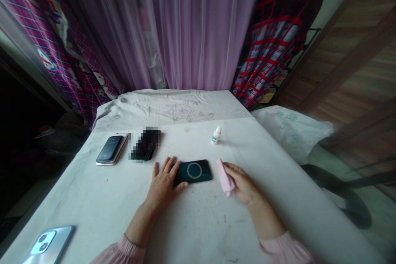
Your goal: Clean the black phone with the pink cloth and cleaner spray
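Observation:
A dark smartphone with a pale ring on its upper face lies flat on the white-covered table. My left hand holds its left end down, fingers over the far edge and thumb at the near edge, covering that end. Just right of the phone, my right hand is closed on a folded pink cloth, pinched between thumb and fingers. The cloth is apart from the phone. Beyond them stands a small white bottle with a blue label, upright.
On the left lie a stack of phones and a dark, pixelated item. A silver-blue phone rests near the front left corner of the table. Purple curtains hang behind; a white plastic bag sits at the right.

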`<action>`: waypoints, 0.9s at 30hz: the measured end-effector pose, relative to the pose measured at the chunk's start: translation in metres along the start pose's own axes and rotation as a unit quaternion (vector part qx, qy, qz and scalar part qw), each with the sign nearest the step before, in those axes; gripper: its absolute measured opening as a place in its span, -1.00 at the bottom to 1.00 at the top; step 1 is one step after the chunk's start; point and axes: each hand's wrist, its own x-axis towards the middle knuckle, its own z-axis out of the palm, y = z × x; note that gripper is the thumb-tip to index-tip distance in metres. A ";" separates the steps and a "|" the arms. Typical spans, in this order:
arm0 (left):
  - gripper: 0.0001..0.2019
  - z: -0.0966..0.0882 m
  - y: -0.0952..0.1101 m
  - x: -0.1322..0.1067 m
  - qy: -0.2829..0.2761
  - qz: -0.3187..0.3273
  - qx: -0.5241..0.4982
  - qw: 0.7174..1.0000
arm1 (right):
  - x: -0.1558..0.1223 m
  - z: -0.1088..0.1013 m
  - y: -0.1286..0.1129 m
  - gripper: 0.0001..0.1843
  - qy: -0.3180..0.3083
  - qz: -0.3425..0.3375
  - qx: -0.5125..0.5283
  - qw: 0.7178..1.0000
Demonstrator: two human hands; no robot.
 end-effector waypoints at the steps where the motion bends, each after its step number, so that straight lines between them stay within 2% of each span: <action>1: -0.31 -0.002 -0.001 0.001 -0.015 0.002 -0.001 1.000 | 0.001 -0.002 0.001 -0.53 -0.007 0.006 0.020 1.000; 7: -0.31 -0.024 -0.005 0.018 -0.132 0.062 -0.001 0.989 | 0.005 -0.007 0.006 -0.59 -0.026 0.011 0.045 0.999; 10: -0.35 -0.034 -0.008 0.030 -0.154 0.090 0.008 0.984 | 0.003 -0.007 0.004 -0.55 -0.022 0.026 0.078 0.996; 13: -0.45 -0.037 -0.010 0.033 -0.111 0.064 0.019 0.992 | 0.001 -0.006 0.002 -0.51 -0.015 0.028 0.097 0.995; 17: -0.66 -0.026 0.001 0.012 0.022 -0.003 0.002 1.000 | 0.001 0.001 0.003 -0.49 0.015 -0.029 0.044 0.999; 20: -0.73 -0.015 0.019 -0.007 0.080 0.031 -0.022 0.996 | 0.004 0.012 0.007 -0.53 0.046 -0.077 -0.069 0.994; 23: -0.72 -0.007 0.031 -0.016 0.093 0.063 -0.019 0.993 | 0.003 0.022 0.010 -0.63 0.035 -0.136 -0.226 0.964; 27: -0.70 -0.003 0.034 -0.018 0.088 0.079 0.011 0.993 | -0.008 0.031 0.008 -0.74 -0.041 -0.211 -0.402 0.890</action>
